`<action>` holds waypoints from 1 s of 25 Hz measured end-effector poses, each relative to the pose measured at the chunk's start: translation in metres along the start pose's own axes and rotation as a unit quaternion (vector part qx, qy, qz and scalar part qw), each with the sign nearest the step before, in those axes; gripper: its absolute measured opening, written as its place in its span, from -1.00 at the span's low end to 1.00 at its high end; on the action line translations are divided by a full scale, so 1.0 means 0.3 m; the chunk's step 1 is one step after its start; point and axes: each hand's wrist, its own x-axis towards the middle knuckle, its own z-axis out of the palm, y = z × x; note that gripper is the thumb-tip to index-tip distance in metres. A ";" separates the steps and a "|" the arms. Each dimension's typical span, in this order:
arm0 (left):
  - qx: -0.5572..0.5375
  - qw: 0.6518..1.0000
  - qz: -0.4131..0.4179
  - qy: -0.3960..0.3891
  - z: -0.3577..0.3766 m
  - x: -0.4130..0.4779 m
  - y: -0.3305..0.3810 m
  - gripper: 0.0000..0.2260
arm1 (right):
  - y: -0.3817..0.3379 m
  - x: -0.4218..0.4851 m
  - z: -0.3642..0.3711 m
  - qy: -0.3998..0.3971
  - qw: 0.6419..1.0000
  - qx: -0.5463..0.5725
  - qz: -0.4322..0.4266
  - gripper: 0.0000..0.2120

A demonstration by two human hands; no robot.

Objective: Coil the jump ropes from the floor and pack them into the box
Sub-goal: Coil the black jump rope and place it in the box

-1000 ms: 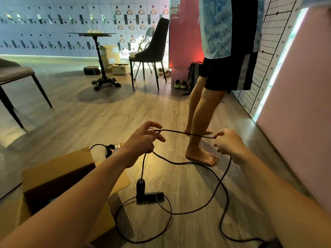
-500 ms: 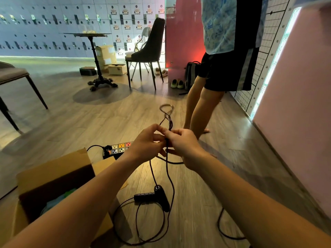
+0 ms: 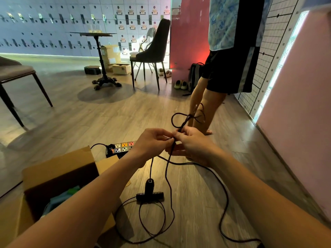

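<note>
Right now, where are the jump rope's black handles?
The handles sit together on the floor, low centre in the head view, just right of the cardboard box and nearer the camera than the power strip.

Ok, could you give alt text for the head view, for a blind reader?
The left hand and right hand pinch a black jump rope together, a small loop above them; its handles rest on the wooden floor beside an open cardboard box.

The cardboard box [image 3: 59,169] stood on the floor at left, with a power strip [image 3: 123,147] just behind it. The jump rope [image 3: 149,187] lay right of the box, its cord rising to the left hand [image 3: 154,144] and right hand [image 3: 194,145] above. A standing person [image 3: 227,72] was beyond them, and a pedestal table [image 3: 100,56] and chair [image 3: 154,51] stood farther back.
</note>
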 end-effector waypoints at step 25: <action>-0.221 0.950 -0.216 -0.042 -0.096 0.007 0.001 -0.74 | 0.024 -0.006 -0.246 0.158 0.962 -0.189 -0.116 -0.74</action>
